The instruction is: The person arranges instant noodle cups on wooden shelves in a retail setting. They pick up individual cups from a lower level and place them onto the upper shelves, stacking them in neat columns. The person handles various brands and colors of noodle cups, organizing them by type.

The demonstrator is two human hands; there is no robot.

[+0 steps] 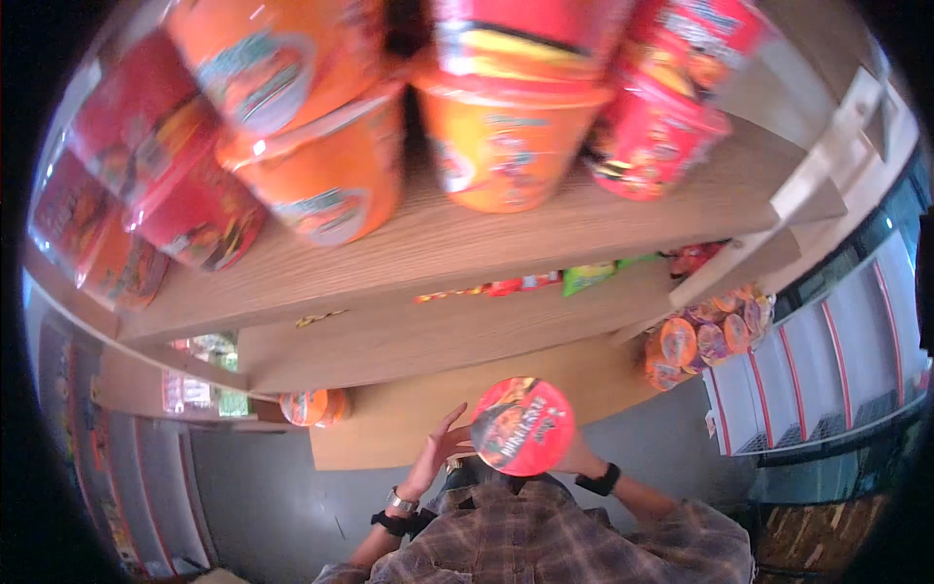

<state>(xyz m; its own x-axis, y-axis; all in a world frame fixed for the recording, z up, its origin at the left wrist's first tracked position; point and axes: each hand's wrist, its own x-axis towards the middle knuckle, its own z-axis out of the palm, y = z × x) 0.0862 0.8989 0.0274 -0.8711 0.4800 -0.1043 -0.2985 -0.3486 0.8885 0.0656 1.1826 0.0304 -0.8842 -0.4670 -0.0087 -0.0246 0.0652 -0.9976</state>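
Observation:
A red instant-noodle cup (522,426) is in front of my chest, its round printed lid turned up towards the camera. My right hand (581,454) holds the cup from its right side, the fingers mostly hidden behind it. At the cup's left is my left hand (439,450), fingers raised and apart; whether its fingertips touch the cup is hard to tell. Beyond both hands, orange cups (503,146) and red cups (657,139) stand stacked on a wooden shelf (438,241).
Snack packets (591,276) lie on a lower shelf. Orange cups (312,407) sit at the lower left, with more cups (704,336) grouped at the right. White shelving with red edges (817,350) stands at the far right, and similar racks (146,482) at the left.

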